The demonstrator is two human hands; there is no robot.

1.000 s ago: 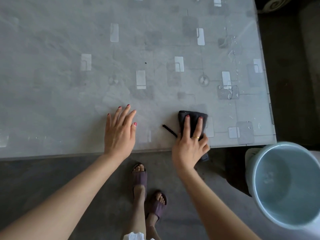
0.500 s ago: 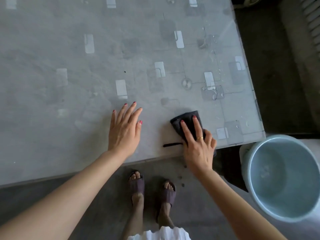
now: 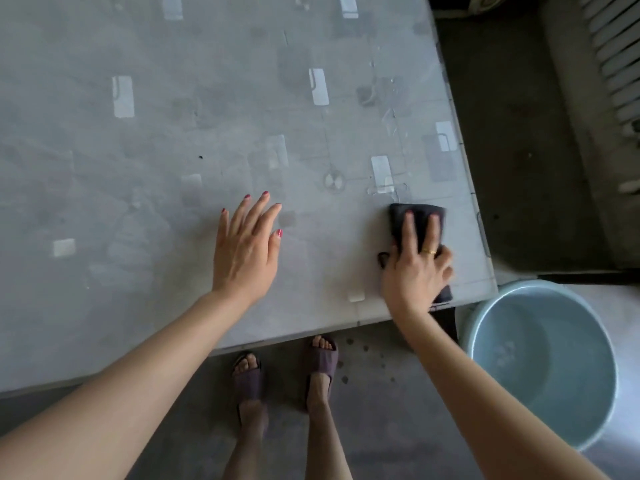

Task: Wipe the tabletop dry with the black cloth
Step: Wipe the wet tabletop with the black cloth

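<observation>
head view, looking steeply down, close over tabletop [image 3: 138,202]

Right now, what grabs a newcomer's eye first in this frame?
The right hand pressing the black cloth flat near the tabletop's right corner, water drops just beyond it. The left hand rests flat mid-table, and a pale blue bucket sits on the floor at lower right.

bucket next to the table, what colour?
Pale blue round plastic bucket, on the floor at the table's corner; head view.
</observation>
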